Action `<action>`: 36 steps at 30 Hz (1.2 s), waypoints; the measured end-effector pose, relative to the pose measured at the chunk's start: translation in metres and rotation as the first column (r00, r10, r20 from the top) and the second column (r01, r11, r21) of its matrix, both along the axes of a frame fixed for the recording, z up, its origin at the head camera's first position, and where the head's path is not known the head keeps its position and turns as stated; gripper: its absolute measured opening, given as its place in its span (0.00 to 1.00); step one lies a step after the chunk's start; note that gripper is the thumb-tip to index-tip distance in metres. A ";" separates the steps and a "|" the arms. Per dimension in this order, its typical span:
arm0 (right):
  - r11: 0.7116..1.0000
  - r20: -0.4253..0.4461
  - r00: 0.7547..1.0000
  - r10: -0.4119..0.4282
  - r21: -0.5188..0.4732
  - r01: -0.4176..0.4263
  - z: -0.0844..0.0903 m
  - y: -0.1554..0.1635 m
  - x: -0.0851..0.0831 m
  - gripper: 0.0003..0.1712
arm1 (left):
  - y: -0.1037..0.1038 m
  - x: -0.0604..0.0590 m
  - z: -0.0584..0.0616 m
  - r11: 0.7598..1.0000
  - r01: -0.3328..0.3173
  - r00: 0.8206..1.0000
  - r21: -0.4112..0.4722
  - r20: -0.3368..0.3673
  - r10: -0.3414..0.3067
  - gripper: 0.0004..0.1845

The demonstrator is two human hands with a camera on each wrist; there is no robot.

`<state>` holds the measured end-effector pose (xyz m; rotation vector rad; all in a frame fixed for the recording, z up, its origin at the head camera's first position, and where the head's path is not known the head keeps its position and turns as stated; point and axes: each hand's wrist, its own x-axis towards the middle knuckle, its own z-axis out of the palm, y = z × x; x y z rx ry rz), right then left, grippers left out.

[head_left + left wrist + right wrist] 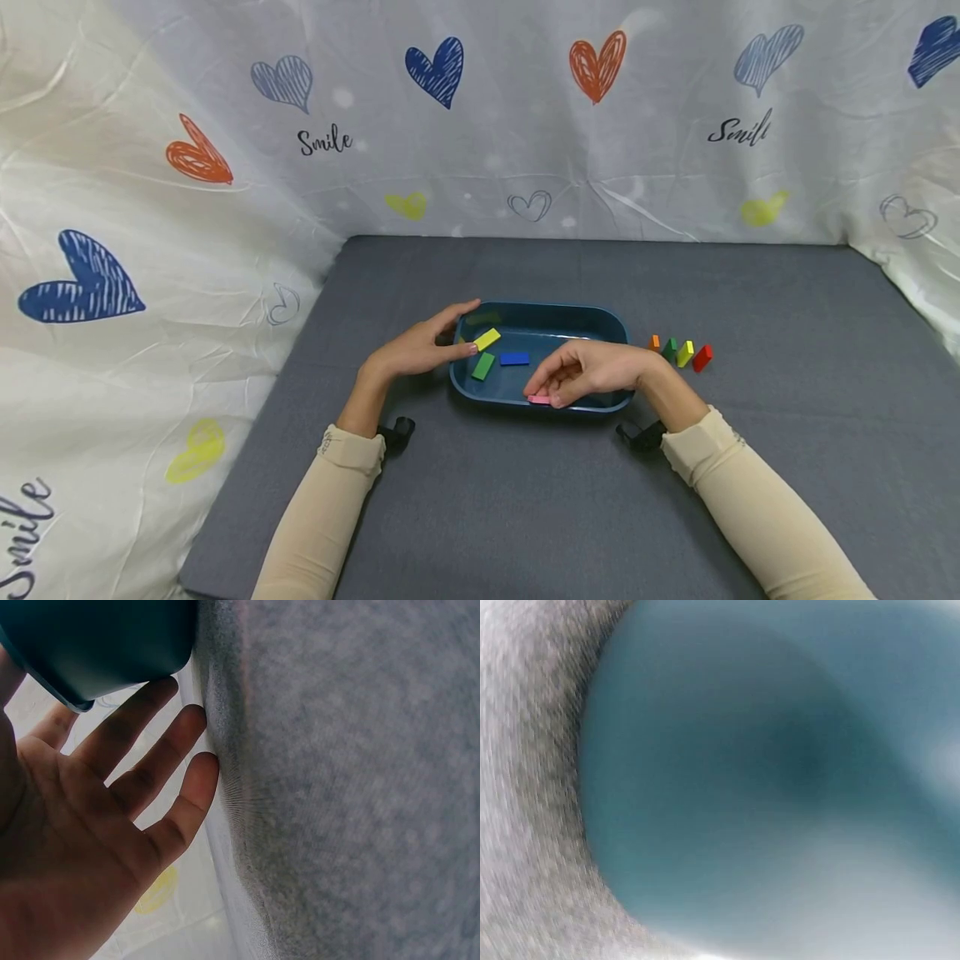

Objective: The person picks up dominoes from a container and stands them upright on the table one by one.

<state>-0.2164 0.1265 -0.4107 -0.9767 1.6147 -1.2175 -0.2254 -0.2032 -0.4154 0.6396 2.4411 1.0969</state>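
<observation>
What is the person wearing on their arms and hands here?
Both arms are covered by snug, cream-coloured long sleeves, the left sleeve and the right sleeve, each ending in a hemmed cuff at the wrist. The left hand and the right hand are bare, with no gloves. A small black device sits under each wrist, likely the wrist cameras.

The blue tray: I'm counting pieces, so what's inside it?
Inside the blue tray lie yellow, green and blue blocks; a pink block sits under the right hand, which covers the floor beneath.
</observation>
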 end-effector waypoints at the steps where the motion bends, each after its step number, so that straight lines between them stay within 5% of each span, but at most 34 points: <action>1: 1.000 -0.017 1.000 0.009 -0.002 -0.009 0.000 0.001 0.000 0.19 | 0.000 0.000 0.000 1.000 0.002 1.000 0.002 0.001 -0.002 0.41; 7: 1.000 -0.072 0.997 0.010 -0.022 -0.012 0.003 0.010 0.000 0.18 | 0.000 0.001 0.002 1.000 0.004 1.000 0.004 0.007 -0.004 0.41; 18: 0.982 -0.020 0.992 -0.121 -0.146 0.117 0.011 0.028 0.005 0.19 | 0.000 0.001 0.001 1.000 0.013 1.000 0.007 -0.005 -0.013 0.40; 36: 0.885 0.000 0.932 -0.362 -0.313 0.344 0.020 0.087 0.019 0.17 | 0.001 0.000 0.000 1.000 0.015 1.000 0.006 -0.003 -0.015 0.41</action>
